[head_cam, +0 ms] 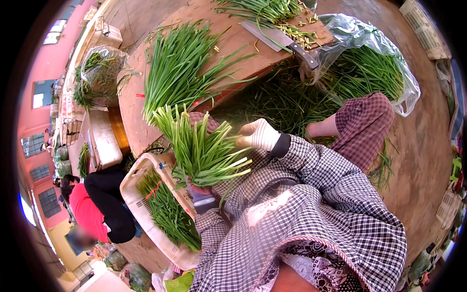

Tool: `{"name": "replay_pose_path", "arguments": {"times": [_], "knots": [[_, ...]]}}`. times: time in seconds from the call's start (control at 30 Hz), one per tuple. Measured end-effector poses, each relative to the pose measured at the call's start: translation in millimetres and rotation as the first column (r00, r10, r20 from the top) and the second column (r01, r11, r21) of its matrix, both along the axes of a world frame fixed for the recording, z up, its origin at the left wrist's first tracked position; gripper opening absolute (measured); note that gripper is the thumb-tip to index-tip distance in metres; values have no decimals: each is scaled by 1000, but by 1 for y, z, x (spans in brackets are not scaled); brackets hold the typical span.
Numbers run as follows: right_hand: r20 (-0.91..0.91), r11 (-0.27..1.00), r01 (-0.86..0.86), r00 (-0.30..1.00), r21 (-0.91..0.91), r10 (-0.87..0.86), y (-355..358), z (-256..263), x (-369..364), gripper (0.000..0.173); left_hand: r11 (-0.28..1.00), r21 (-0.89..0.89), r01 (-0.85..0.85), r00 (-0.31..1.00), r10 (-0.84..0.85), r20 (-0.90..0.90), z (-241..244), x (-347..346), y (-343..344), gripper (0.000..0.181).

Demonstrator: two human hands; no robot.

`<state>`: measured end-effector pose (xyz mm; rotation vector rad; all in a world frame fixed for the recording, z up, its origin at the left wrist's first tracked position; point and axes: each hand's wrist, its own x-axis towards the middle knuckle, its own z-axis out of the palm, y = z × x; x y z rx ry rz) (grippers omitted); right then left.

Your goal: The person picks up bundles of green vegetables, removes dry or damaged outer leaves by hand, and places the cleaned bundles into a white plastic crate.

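Note:
A bunch of green garlic chives (pixel 199 153) is gripped low down by my left hand (pixel 200 192), largely hidden beneath the leaves. Its pale cut ends fan out upward and to the right. My right hand (pixel 262 135), in a whitish striped glove with bare fingertips, is at the right side of this bunch. Its fingertips meet the stalk ends; blur hides whether they pinch one. Beyond my hands, a larger pile of chives (pixel 178 69) lies on a wooden board table (pixel 133 91).
A cleaver (pixel 271 38) lies on the table, handle past the edge, near trimmed stalk ends (pixel 301 34). A plastic bag (pixel 406 73) of chives stands at right. Leaf scraps (pixel 281 95) cover the floor below. Beside my left arm is a white crate (pixel 136 215) of bundles. A person (pixel 87 208) sits at left.

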<state>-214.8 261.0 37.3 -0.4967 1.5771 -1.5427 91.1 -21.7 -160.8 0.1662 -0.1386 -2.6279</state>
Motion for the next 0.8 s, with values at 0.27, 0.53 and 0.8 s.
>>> {"name": "replay_pose_path", "arguments": {"times": [0.27, 0.53, 0.8], "knots": [[41, 1000, -13, 999, -1, 13, -13, 3, -16, 27, 778, -621, 92, 730, 372, 574, 55, -27, 28, 40], [125, 997, 78, 989, -1, -77, -10, 14, -11, 27, 964, -261, 45, 916, 65, 397, 92, -49, 39, 40], [-250, 963, -148, 946, 227, 205, -14, 18, -31, 36, 989, -141, 33, 944, 15, 330, 77, -35, 29, 39]]}}
